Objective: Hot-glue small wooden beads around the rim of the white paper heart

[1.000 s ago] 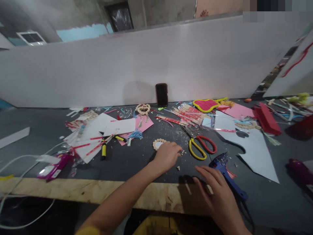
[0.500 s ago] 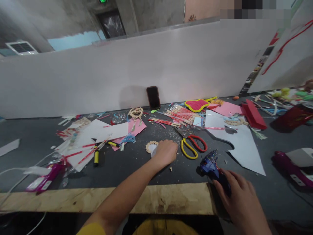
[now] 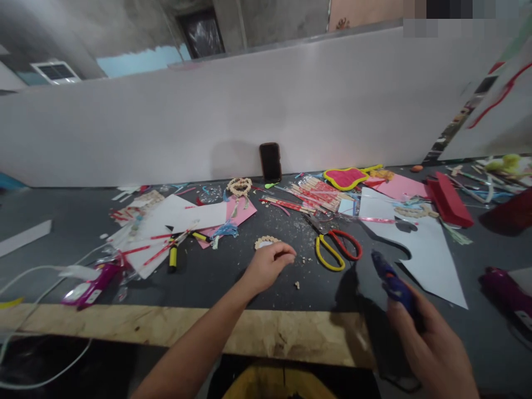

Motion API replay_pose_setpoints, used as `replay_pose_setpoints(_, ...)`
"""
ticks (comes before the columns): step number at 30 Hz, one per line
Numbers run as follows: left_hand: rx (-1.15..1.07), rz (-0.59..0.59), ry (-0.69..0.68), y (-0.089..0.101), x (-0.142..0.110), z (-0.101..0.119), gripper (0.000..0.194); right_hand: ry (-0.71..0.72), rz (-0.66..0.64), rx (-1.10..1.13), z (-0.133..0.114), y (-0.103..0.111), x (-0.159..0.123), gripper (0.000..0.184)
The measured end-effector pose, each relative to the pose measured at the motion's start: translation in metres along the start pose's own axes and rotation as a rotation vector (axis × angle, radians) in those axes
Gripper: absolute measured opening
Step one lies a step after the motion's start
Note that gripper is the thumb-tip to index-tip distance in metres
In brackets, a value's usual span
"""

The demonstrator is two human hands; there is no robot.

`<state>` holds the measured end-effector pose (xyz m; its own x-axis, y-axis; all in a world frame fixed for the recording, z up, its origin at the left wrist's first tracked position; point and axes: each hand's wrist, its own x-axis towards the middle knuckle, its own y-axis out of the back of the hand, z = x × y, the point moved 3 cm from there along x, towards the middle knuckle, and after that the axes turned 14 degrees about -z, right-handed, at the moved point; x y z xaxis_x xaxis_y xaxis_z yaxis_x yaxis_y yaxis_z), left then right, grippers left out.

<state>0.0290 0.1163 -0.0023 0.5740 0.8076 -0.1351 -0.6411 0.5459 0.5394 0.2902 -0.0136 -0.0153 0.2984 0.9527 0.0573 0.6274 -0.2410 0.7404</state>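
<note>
My right hand [image 3: 432, 338] is wrapped around a dark blue hot glue gun [image 3: 393, 285], held above the table with its nozzle pointing up and left. My left hand [image 3: 270, 263] rests low over the table, thumb and fingers pinched together; anything between them is too small to make out. Just behind it lies a small white disc edged with pale wooden-looking bits [image 3: 266, 241], partly covered by the hand. Small pale crumbs [image 3: 297, 285] are scattered to the right of my left hand. Scissors with red and yellow handles [image 3: 330, 252] lie between my hands.
A phone [image 3: 270, 160] leans on the white partition [image 3: 166, 127]. Red-patterned sticks [image 3: 318, 194], a cut white sheet [image 3: 432, 255] and a red box [image 3: 451, 199] lie at right. Papers [image 3: 199, 217], a box cutter [image 3: 173, 256] and a purple glue gun [image 3: 97, 285] with white cords lie left.
My right hand has lifted the glue gun off the table and turned its nozzle leftward. My left hand has shifted slightly, its fingertips now pointing right, uncovering crumbs. The view has swung a little.
</note>
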Motion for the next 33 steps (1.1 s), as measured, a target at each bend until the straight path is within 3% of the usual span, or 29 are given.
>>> replay_pose_setpoints(6,-0.584,0.061,0.083,-0.01,-0.025,-0.015,0.019,0.01,-0.245,0.423,-0.029,-0.022,-0.014,0.04)
replay_pose_setpoints(13,-0.871,0.146,0.054,-0.018,-0.041,-0.017,0.022,0.217,-0.388,0.367,-0.059,-0.04,-0.025,0.034)
replay_pose_setpoints(22,-0.919,0.18,0.031,-0.017,-0.047,-0.014,0.012,0.383,-0.313,0.26,-0.08,-0.041,-0.022,0.026)
replay_pose_setpoints(33,-0.958,0.195,0.056,-0.018,-0.05,-0.013,0.014,0.386,-0.274,0.245,-0.086,-0.039,-0.022,0.029)
